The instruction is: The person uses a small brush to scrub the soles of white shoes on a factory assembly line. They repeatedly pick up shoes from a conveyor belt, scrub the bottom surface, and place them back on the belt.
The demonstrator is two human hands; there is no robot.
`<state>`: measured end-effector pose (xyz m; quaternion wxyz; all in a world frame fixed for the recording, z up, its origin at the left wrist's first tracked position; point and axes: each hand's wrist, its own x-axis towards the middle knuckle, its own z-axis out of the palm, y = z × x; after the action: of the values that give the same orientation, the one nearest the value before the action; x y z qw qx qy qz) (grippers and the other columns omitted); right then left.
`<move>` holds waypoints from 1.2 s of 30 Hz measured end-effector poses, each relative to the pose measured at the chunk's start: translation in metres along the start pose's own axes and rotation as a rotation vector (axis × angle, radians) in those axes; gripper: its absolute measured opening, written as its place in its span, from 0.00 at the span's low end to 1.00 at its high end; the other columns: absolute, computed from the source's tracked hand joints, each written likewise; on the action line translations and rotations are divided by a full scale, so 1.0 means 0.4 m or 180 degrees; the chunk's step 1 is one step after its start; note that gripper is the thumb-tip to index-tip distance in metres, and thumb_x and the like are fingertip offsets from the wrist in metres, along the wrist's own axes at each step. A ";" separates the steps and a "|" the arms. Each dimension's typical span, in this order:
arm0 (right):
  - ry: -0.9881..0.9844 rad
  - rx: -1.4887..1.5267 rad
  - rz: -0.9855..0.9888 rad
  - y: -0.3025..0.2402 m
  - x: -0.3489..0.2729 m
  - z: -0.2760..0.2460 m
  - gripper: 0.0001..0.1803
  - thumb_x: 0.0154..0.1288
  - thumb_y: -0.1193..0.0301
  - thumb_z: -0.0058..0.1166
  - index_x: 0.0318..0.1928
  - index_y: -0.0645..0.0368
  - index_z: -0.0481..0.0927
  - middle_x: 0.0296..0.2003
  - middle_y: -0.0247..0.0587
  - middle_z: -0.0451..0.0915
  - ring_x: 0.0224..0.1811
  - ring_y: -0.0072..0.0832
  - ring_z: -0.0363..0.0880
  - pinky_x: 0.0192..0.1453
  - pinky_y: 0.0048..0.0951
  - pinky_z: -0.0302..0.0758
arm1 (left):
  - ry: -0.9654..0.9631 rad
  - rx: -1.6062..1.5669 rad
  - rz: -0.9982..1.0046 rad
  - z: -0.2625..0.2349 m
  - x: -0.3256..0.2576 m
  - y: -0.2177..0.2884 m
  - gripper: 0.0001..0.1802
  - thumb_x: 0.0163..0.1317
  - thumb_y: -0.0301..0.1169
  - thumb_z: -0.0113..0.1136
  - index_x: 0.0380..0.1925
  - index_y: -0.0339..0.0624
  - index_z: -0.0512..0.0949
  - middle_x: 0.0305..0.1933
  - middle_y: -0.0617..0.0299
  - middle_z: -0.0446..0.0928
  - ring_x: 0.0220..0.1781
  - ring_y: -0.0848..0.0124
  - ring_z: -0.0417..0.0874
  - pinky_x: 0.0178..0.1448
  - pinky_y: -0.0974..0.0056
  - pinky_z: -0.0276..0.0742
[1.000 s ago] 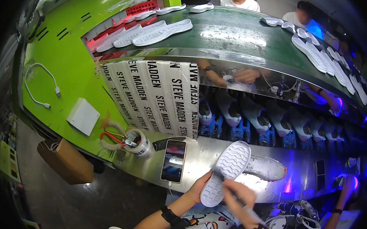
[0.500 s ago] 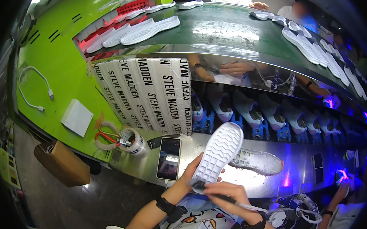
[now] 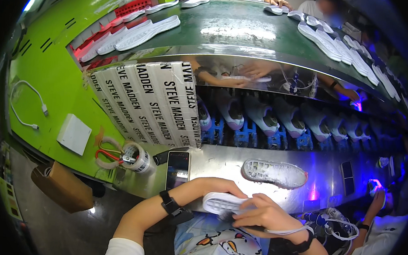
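A white shoe sole is tilted in front of my body, its ribbed inner face partly showing. My left hand is closed on the far edge of the sole. My right hand grips a small brush, whose dark, motion-blurred bristles are at the sole's near edge; the fingers hide most of the handle. Beyond them, another sole, light with a whitish coated surface, lies by itself on the metal bench.
A phone, tape rolls and red-handled scissors are on the left, before a taped cardboard sheet. Shoes stand on blue holders under the green conveyor carrying soles. A co-worker's hand is at right.
The sole has come down towards my body and turned from upright to nearly sideways. My left hand has moved to its far side; the brush stays at the sole. The view has shifted slightly.
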<state>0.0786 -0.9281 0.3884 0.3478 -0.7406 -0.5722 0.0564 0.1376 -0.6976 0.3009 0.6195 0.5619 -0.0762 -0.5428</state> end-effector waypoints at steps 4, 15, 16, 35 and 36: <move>0.0660 0.1344 0.0534 -0.010 -0.043 -0.067 0.13 0.52 0.80 0.63 0.41 0.61 0.86 0.38 0.44 0.85 0.48 0.33 0.80 0.52 0.30 0.76 | -0.0426 -0.1525 0.1716 -0.141 -0.006 -0.212 0.25 0.70 0.39 0.50 0.61 0.36 0.70 0.56 0.53 0.77 0.56 0.67 0.78 0.64 0.67 0.70; 0.2606 0.0132 0.0678 0.025 0.095 0.110 0.12 0.54 0.79 0.61 0.41 0.61 0.84 0.41 0.48 0.84 0.37 0.37 0.84 0.44 0.28 0.79 | -0.0136 -0.3558 0.2918 0.114 0.024 -0.162 0.38 0.68 0.52 0.41 0.70 0.38 0.54 0.70 0.47 0.60 0.67 0.51 0.68 0.62 0.44 0.73; 0.2326 -0.0157 0.0459 0.010 0.092 0.148 0.12 0.52 0.80 0.61 0.40 0.60 0.83 0.42 0.49 0.83 0.36 0.41 0.84 0.43 0.30 0.79 | 0.0038 -0.3733 0.2945 0.121 0.034 -0.153 0.38 0.68 0.52 0.41 0.70 0.39 0.55 0.70 0.47 0.61 0.65 0.51 0.69 0.60 0.44 0.75; 0.0738 0.2836 0.1480 0.001 0.015 0.061 0.10 0.68 0.74 0.50 0.39 0.67 0.83 0.34 0.41 0.84 0.30 0.22 0.83 0.35 0.22 0.79 | -0.0326 -0.2882 0.2819 0.075 -0.023 -0.026 0.38 0.66 0.51 0.39 0.67 0.32 0.59 0.65 0.38 0.65 0.56 0.48 0.77 0.56 0.46 0.78; 0.0797 0.3113 0.1638 0.006 0.008 0.041 0.10 0.68 0.74 0.51 0.39 0.67 0.83 0.35 0.41 0.83 0.30 0.22 0.83 0.34 0.22 0.79 | -0.0335 -0.2790 0.2658 0.075 -0.028 -0.007 0.38 0.65 0.51 0.39 0.66 0.32 0.59 0.65 0.37 0.65 0.55 0.47 0.77 0.57 0.46 0.77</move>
<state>0.0737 -0.9182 0.3755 0.6906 -0.6099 -0.2348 0.3096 0.1104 -0.7069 0.3152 0.9492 0.1495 -0.0901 -0.2617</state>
